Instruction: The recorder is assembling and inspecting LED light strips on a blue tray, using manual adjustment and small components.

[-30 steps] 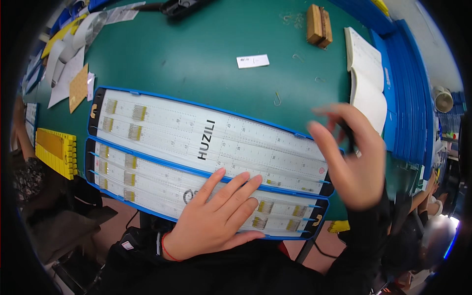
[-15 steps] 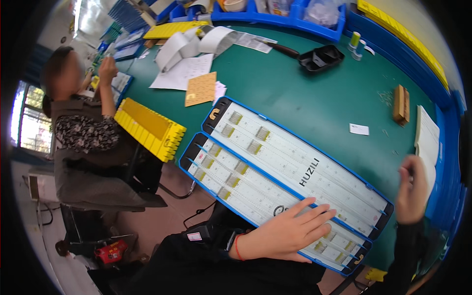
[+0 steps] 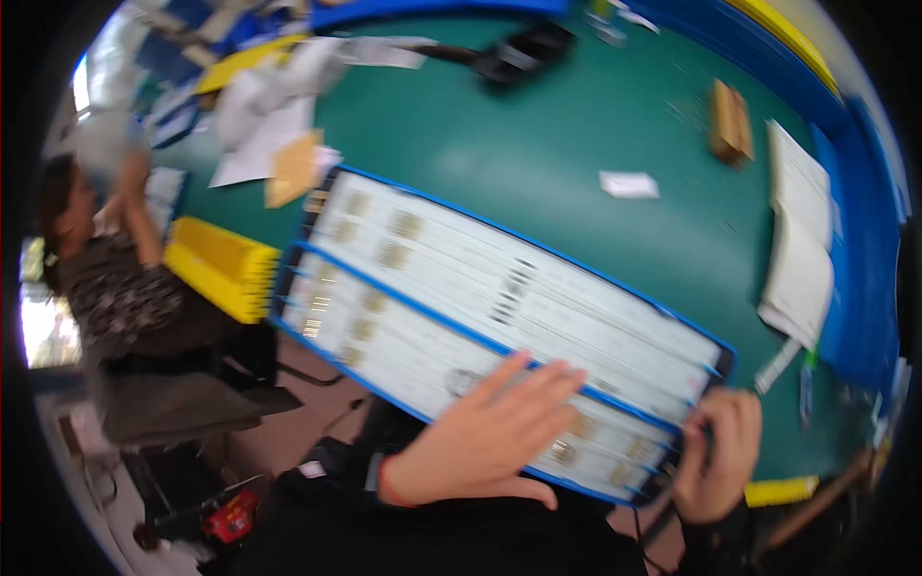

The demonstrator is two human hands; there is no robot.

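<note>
A long white two-panel board (image 3: 461,274) with blue rims and black ends lies slantwise over the table's near edge. Its panels carry bundles of small thin pieces (image 3: 405,224), too blurred to name. My left hand (image 3: 485,432) rests on the near panel, fingers stretched and holding nothing. At the board's right end is my right hand (image 3: 722,451), its fingers curled toward the thumb by the black end piece. Whatever it pinches, if anything, is hidden and blurred.
An open notebook (image 3: 799,226) lies at the right, with a pen (image 3: 806,394) below it. Beyond the board are a wooden block (image 3: 731,122), a white card (image 3: 629,185) and a black tray (image 3: 523,56). A co-worker (image 3: 106,250) sits left, near a yellow bin (image 3: 219,269).
My right hand has come from beside the notebook to the board's right end. My left hand stays spread on the near panel. The whole view has shifted.
</note>
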